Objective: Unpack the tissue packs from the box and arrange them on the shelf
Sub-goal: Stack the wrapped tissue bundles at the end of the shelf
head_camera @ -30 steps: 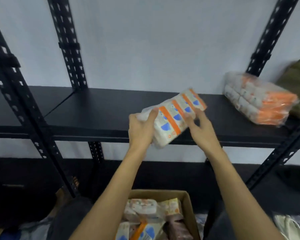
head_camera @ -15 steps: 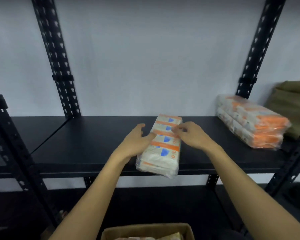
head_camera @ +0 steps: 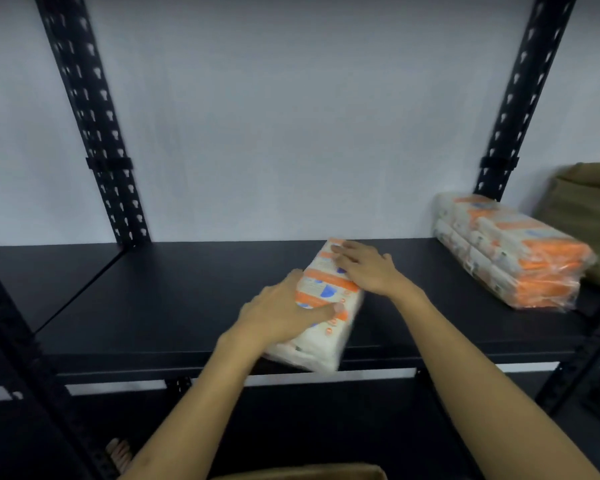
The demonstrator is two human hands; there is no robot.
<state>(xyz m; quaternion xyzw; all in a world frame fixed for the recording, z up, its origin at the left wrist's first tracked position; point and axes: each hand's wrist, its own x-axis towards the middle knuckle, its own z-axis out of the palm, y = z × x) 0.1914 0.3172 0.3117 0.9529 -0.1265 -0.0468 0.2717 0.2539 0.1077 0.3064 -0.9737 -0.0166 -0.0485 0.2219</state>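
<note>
Since the earlier frames, the tissue pack [head_camera: 323, 306] has gone from being held in the air above the box to lying flat on the black shelf [head_camera: 174, 306], and both my hands now rest on top of it instead of gripping its ends.

Pack position: on the shelf board, lengthwise front to back, with its near end reaching the shelf's front edge and possibly overhanging it slightly; motion blur prevents a firm reading.

Left hand [head_camera: 281, 313]: fingers extended and nearly flat, palm pressing on the near left part of the pack. It does not enclose anything.

Right hand [head_camera: 368, 268]: also flat and spread, laid over the far end of the pack, pressing or steering rather than grasping.

Reference stock: a stacked bundle of orange tissue packs [head_camera: 510, 251] sits on the same shelf, well apart to the right of my pack, with an olive fabric item [head_camera: 589, 223] just behind it against the wall.

The cardboard box [head_camera: 312, 471] shows only its top rim, below the shelf at the bottom edge of the view; its contents are hidden.

Assessment: placement of this pack is essentially done. What remains, in my judgement, is to push it back from the front edge and square it, then return to the box for another. A pack left at the edge could tip off.
</note>
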